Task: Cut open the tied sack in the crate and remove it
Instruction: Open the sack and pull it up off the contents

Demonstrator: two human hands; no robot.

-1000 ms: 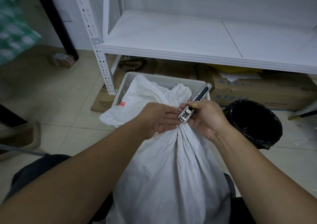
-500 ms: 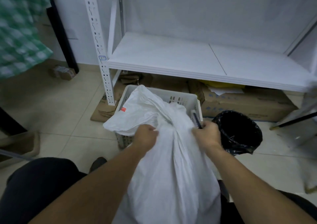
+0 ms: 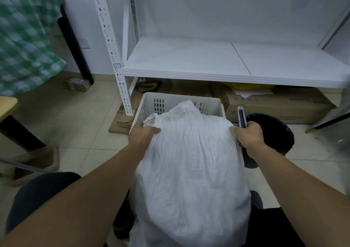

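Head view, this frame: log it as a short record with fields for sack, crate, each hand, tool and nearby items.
sack: white sack, bulging, far end in the crate
crate: white slotted crate, on the floor by the shelf
left hand: left hand grips the sack's left side
right hand: right hand grips the sack's right side and holds the utility knife
nearby: black bin right of the crate

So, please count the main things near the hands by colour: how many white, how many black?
White: 3 (sack, crate, shelf)
Black: 2 (bin, cutter)
Total: 5
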